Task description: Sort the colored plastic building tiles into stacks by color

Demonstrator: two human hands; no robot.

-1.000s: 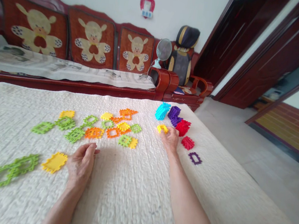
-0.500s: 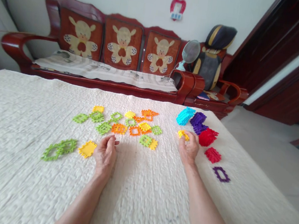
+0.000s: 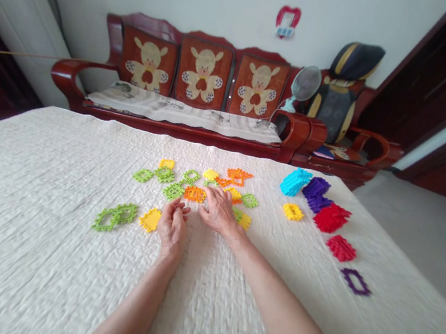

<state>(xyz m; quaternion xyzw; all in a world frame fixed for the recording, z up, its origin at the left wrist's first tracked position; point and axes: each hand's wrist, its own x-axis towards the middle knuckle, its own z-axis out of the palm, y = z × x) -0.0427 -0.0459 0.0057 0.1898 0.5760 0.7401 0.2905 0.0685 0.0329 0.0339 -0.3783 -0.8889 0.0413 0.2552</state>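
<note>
My left hand [image 3: 173,227] rests on the quilted cover with its fingers loosely curled and the tips a little apart; no piece shows in it. Just left of it lies a yellow square piece [image 3: 151,219]. My right hand [image 3: 219,210] reaches over the middle of the loose pieces, thumb and fingers apart, beside an orange piece [image 3: 195,194]. It partly hides an orange-and-yellow cluster [image 3: 233,194] and a green and yellow pair, whose yellow piece [image 3: 245,222] shows. Green pieces [image 3: 173,190] lie beyond my left hand. A small yellow stack [image 3: 293,212] sits apart on the right.
Along the right side stand stacks of blue [image 3: 295,182], purple [image 3: 316,193] and red [image 3: 332,218] pieces, with a purple frame [image 3: 356,282] nearer. Linked green pieces [image 3: 114,216] lie at left. A wooden sofa [image 3: 186,132] and a fan [image 3: 307,84] are beyond the table.
My right hand has let go of the yellow pieces by the blue stack and moved left to the loose pieces. My left hand stays beside the yellow square. The view has shifted left.
</note>
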